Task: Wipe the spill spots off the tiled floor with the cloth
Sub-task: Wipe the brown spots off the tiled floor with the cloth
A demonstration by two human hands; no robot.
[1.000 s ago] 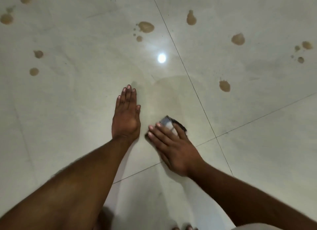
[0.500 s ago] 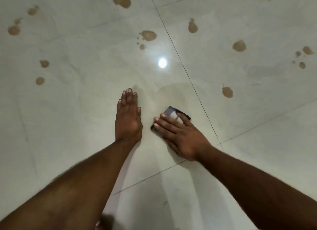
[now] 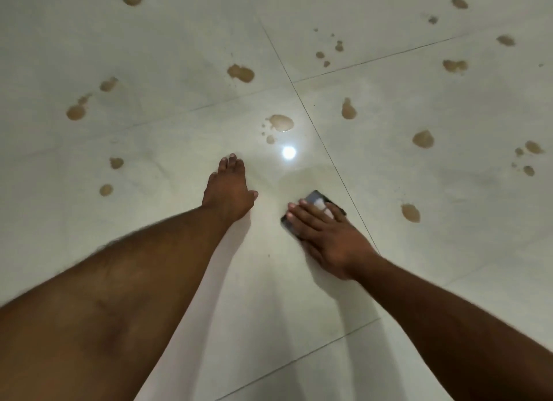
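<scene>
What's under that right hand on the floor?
The right hand presses flat on a folded dark cloth, whose edges show past the fingers. The tiled floor beneath the cloth is covered, so any spot there cannot be seen.

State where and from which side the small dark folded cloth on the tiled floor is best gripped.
Judging by its pose, come from above. The small dark folded cloth lies flat on the pale tiled floor, so its thin edges offer little hold. Press with a flat palm, as the right hand does, or curl fingers over its far edge.
</scene>
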